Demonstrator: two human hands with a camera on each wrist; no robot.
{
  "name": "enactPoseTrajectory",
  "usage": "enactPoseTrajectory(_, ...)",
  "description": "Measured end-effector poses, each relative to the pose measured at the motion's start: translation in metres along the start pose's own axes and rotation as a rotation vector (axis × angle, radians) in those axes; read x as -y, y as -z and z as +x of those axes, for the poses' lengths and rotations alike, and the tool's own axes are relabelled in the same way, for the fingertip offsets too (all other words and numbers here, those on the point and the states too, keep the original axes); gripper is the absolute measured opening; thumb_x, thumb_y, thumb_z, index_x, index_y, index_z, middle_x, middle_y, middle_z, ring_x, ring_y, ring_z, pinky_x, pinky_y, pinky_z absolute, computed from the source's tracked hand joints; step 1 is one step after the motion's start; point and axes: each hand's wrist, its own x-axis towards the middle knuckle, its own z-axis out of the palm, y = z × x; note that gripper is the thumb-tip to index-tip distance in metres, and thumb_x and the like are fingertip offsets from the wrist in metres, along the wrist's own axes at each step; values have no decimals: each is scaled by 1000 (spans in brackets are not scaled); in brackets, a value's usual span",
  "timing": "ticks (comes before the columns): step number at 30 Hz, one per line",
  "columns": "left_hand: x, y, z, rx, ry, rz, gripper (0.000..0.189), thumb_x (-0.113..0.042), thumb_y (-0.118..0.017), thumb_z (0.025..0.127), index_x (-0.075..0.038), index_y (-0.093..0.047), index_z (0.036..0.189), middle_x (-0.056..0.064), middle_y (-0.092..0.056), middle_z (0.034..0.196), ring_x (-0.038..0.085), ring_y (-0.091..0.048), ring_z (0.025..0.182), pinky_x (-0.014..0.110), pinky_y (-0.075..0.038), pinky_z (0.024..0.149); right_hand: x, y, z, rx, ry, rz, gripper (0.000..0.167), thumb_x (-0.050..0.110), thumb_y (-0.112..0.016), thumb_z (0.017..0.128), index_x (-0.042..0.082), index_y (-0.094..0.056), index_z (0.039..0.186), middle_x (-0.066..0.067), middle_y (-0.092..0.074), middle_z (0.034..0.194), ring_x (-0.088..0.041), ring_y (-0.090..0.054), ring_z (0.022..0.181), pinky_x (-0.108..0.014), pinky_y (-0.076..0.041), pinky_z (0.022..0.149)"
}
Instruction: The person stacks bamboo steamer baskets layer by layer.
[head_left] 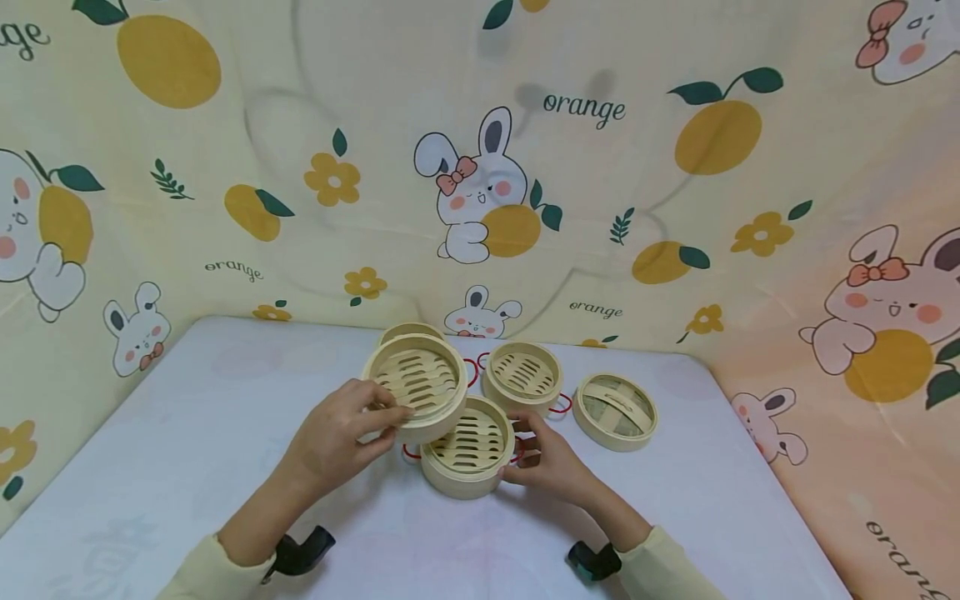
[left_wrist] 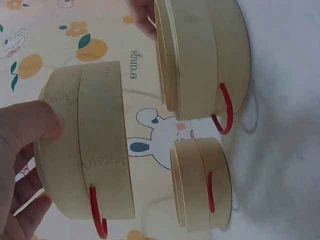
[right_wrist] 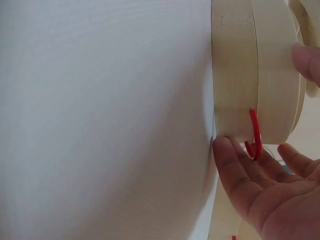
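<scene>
My left hand [head_left: 348,437] holds a small bamboo steamer basket [head_left: 420,375] by its near left edge, above the table. Its thumb presses the outer wall in the left wrist view, and a red cord handle hangs from the basket [left_wrist: 107,145]. Partly under it, a second steamer basket [head_left: 465,479] stands on the table. At that basket's right side is my right hand [head_left: 551,458], its thumb near the rim and its fingers against the wall beside the red handle [right_wrist: 256,132]. Slatted floors show inside both baskets.
Behind the right hand stands another steamer basket [head_left: 522,379] with red handles. A round bamboo lid [head_left: 615,412] with a crossing strip lies to its right. One more round piece [head_left: 411,329] is mostly hidden behind the raised basket. A patterned cloth [head_left: 480,167] backs the white table [head_left: 187,450].
</scene>
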Motion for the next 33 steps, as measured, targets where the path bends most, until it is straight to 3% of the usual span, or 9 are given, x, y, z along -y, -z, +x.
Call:
enactPoseTrajectory(7,-3,-2,2,-18,-23,-18,32,-6,-81,64,-16,-77,93,-4,-59,88,14,-56,81,28,-48,68,-18,-3,5,-5,-12,6,74,8,-77,78,1,-37,140,-26,-52,127,-33,-60,100,-53,-53,86)
enactPoseTrajectory(15,-7,-7,3,-12,-37,-46,33,-4,-80,63,-17,-77,93,-3,-60,89,14,-56,83,28,-49,70,-40,-4,10,-14,-10,-1,76,15,-80,76,10,-38,140,-17,-54,128,-25,-61,101,-40,-55,84)
enactPoseTrajectory(20,-9,-9,3,-5,-34,-50,33,-3,-80,63,-17,-77,92,-3,-60,89,14,-56,83,28,-49,69,-39,-4,10,-16,-3,2,76,17,-81,76,11,-39,139,-17,-53,129,-25,-61,101,-39,-56,84)
enactPoseTrajectory(27,-13,-14,3,30,-7,-59,32,-5,-82,64,-18,-77,93,-4,-60,90,13,-57,86,28,-50,71,0,0,0,-2,-11,-5,73,8,-77,78,-2,-37,138,-27,-52,127,-33,-60,102,-53,-52,87)
enactPoseTrajectory(33,-15,-20,3,19,-28,-74,32,-4,-80,65,-18,-78,93,-3,-61,91,13,-58,87,30,-50,75,-15,-2,4,0,-13,-5,75,9,-77,78,0,-35,140,-26,-51,129,-33,-60,101,-53,-52,86)
